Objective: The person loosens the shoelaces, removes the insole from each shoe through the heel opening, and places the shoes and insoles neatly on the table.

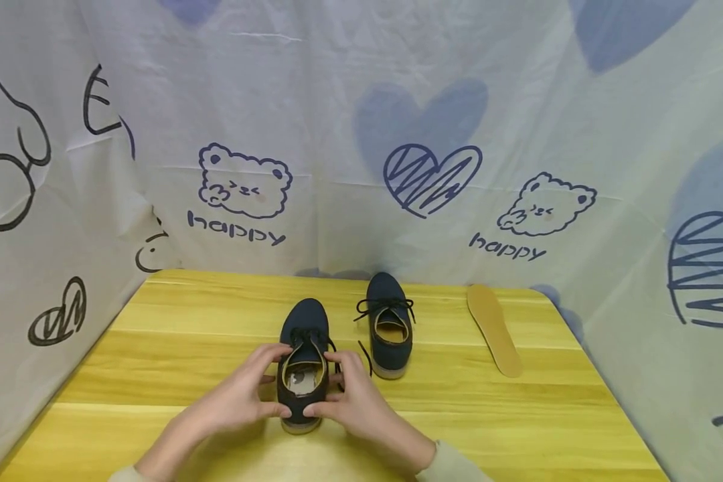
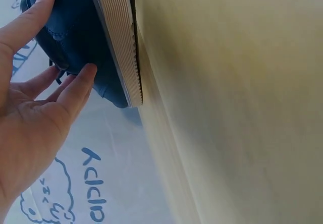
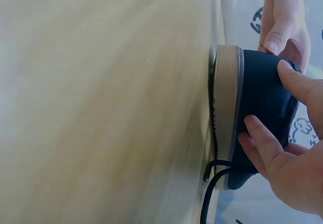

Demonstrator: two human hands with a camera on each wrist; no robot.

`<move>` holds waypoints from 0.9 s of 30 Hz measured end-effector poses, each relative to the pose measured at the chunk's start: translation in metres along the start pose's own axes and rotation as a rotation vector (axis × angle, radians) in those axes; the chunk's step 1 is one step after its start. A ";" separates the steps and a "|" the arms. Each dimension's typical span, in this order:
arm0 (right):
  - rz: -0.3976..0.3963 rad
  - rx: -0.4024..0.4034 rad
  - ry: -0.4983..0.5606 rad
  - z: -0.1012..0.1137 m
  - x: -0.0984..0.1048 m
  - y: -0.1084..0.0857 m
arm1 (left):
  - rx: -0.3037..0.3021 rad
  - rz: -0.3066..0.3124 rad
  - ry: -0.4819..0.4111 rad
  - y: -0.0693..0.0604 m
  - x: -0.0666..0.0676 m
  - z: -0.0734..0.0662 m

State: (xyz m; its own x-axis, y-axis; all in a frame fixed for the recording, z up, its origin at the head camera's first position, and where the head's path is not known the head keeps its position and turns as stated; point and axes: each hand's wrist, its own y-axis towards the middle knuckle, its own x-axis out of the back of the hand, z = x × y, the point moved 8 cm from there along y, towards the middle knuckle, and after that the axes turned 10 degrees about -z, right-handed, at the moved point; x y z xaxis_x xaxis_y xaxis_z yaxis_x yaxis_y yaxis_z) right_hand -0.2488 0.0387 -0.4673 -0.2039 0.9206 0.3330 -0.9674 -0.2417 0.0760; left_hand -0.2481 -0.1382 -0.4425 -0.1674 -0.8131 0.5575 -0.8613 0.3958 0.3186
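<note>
The left grip (image 1: 235, 402) and the right grip (image 1: 358, 398) pinch a dark blue lace-up shoe (image 1: 305, 355) between them, one on each side. Both thumbs press on its heel, and the other fingers bend forward along its sides. The arms slant in toward each other. The shoe sits upright on the yellow worktop (image 1: 217, 318), toe pointing away. Another dark lace-up shoe (image 1: 391, 348) stands near its right side, and a tan insole (image 1: 495, 331) lies farther right.
</note>
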 end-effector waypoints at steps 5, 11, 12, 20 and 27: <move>-0.031 -0.002 -0.011 -0.003 -0.001 0.014 | 0.019 0.007 0.015 0.011 0.000 0.010; -0.078 0.015 -0.056 -0.004 -0.001 0.032 | 0.057 0.012 0.038 0.025 0.001 0.022; -0.086 0.019 -0.067 -0.004 -0.001 0.034 | 0.055 0.011 0.042 0.027 0.001 0.024; -0.136 0.040 -0.166 -0.005 0.000 0.053 | 0.077 -0.003 0.043 0.042 0.006 0.035; -0.154 0.039 -0.185 -0.005 0.000 0.064 | 0.091 -0.001 0.027 0.053 0.008 0.041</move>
State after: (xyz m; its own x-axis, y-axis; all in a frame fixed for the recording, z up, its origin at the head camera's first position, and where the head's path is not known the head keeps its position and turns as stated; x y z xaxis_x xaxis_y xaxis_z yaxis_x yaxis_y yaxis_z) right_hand -0.3113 0.0251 -0.4669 -0.0200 0.8763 0.4813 -0.9777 -0.1178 0.1738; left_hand -0.3152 -0.1413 -0.4523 -0.1548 -0.8009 0.5784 -0.9016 0.3539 0.2488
